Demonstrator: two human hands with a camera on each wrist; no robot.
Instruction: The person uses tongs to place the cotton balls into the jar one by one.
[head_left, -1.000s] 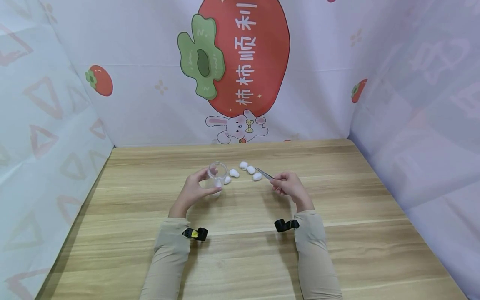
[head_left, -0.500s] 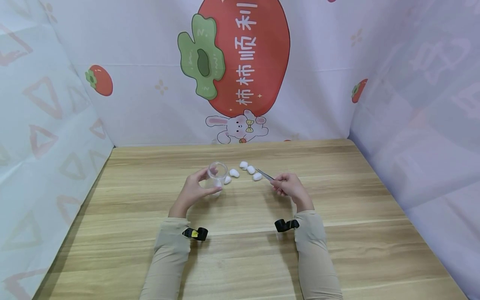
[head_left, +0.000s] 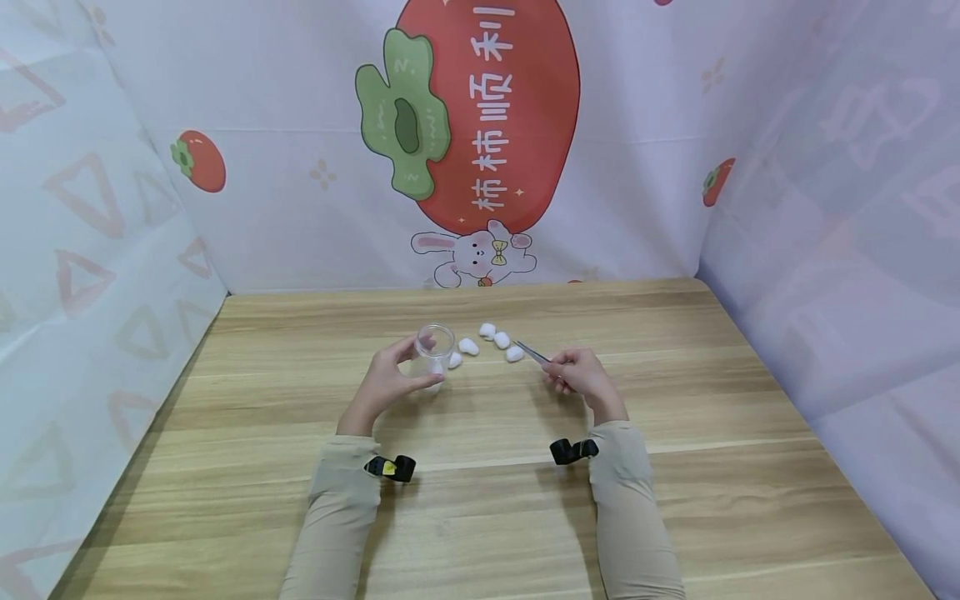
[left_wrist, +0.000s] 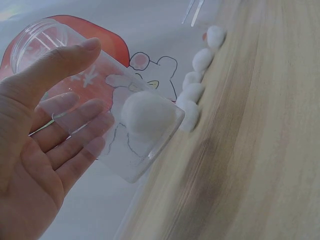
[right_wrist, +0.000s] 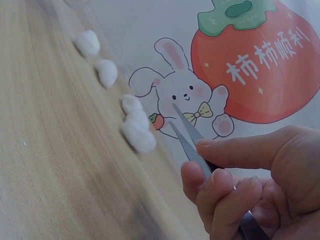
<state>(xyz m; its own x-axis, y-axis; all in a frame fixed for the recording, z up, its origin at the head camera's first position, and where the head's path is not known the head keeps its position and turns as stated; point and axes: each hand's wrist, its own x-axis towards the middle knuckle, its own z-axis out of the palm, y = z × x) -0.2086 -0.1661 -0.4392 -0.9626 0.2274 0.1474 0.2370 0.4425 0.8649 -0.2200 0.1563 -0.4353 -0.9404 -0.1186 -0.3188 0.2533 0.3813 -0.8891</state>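
Observation:
A clear jar (head_left: 437, 357) is gripped between the thumb and fingers of my left hand (head_left: 386, 382), its mouth facing up. Through its wall a white cotton ball (left_wrist: 150, 117) shows near the bottom in the left wrist view. My right hand (head_left: 581, 375) pinches a pair of metal tweezers (head_left: 533, 352), whose tips are spread apart with nothing between them. Those tips point at a cluster of cotton balls (head_left: 502, 340) on the table. Nearer the jar lie a cotton ball (head_left: 468, 346) and another cotton ball (head_left: 455, 360), the latter right beside the jar's wall.
The wooden table (head_left: 480, 517) reaches back to a printed cloth backdrop (head_left: 270, 208) with a persimmon and rabbit drawing. Cloth side walls (head_left: 840, 250) stand to the left and right. Each wrist carries a small black camera (head_left: 573, 451).
The right hand and the tweezers have drawn back slightly toward the person, away from the cotton balls. The left hand and jar stay in place.

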